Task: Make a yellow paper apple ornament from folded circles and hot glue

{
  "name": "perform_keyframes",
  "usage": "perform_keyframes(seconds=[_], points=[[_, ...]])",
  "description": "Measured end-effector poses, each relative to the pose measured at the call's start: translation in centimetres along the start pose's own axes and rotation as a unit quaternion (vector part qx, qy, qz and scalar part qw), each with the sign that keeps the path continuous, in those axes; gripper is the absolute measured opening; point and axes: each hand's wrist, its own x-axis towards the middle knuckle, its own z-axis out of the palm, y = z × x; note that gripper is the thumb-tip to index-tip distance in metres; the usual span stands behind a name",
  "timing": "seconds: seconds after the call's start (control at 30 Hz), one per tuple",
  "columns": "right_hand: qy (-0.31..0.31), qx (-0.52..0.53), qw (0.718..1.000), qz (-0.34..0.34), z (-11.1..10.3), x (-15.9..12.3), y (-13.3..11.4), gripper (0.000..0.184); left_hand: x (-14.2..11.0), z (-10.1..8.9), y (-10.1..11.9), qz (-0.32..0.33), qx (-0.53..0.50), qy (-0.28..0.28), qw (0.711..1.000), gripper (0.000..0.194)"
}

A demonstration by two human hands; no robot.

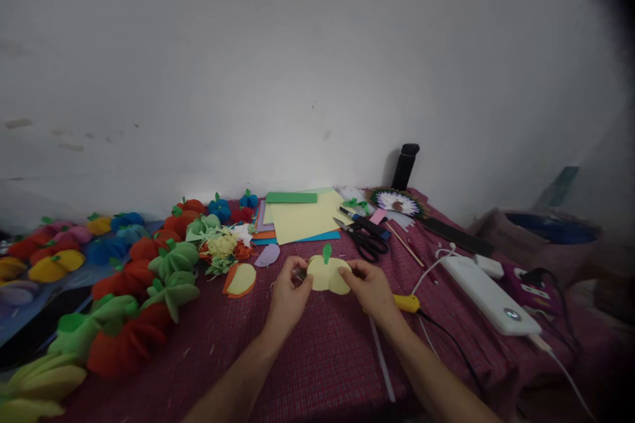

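Between my two hands is a pale yellow paper pumpkin (pixel 325 274) with a small green leaf-shaped stem (pixel 327 252) at its top. My left hand (pixel 290 287) pinches its left edge, thumb in front. At the right edge, my right hand (pixel 370 287) grips it between thumb and fingers. A yellow-handled tool with a black cord (pixel 407 303) lies by my right wrist, partly hidden by it. Left of my hands rest a yellow paper cutout (pixel 242 279) on an orange one and a lilac paper piece (pixel 268 255).
Finished paper pumpkins (pixel 131 281) in several colours crowd the left side. Behind my hands lie coloured paper sheets (pixel 302 218), black scissors (pixel 367 241) and paper scraps (pixel 223 244). A white power bank (pixel 489 294), a purple power strip (pixel 533 287) and cables occupy the right; a black bottle (pixel 405 166) stands near the wall.
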Motion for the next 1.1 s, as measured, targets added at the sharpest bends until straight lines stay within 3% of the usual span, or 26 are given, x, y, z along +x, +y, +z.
perform_keyframes(seconds=[0.1, 0.2, 0.27, 0.37, 0.47, 0.57, 0.77, 1.1], points=[[0.011, -0.005, 1.0, -0.009, 0.1, -0.1, -0.2, 0.025, -0.2, -0.5, 0.8, 0.096, 0.11, 0.055, 0.988, 0.013], [0.008, -0.016, 1.0, -0.012, 0.2, -0.3, -0.3, 0.024, -0.4, -0.8, 1.9, 0.133, 0.159, 0.095, 0.974, 0.023], [-0.003, -0.023, 1.0, -0.012, 0.2, -0.4, -0.4, 0.023, -0.5, -0.9, 2.3, 0.116, 0.129, 0.091, 0.981, 0.037], [-0.038, -0.011, 0.999, -0.017, 0.3, -0.6, -0.8, 0.022, -0.4, -0.8, 2.4, 0.018, 0.008, 0.023, 1.0, 0.05], [-0.066, 0.002, 0.998, -0.02, 0.4, -0.7, -1.3, 0.022, -0.1, -0.8, 2.2, -0.082, -0.099, -0.053, 0.99, 0.049], [-0.088, 0.0, 0.996, -0.021, 0.4, -0.8, -1.6, 0.022, 0.1, -0.8, 2.1, -0.126, -0.13, -0.072, 0.981, 0.043], [-0.101, -0.015, 0.995, -0.023, 0.5, -0.9, -1.4, 0.022, 0.0, -0.9, 1.6, -0.135, -0.108, -0.074, 0.982, 0.025], [-0.107, -0.002, 0.994, -0.015, 0.7, -1.0, -1.3, 0.025, 0.0, -0.9, 1.1, -0.112, -0.106, -0.087, 0.984, 0.023]])
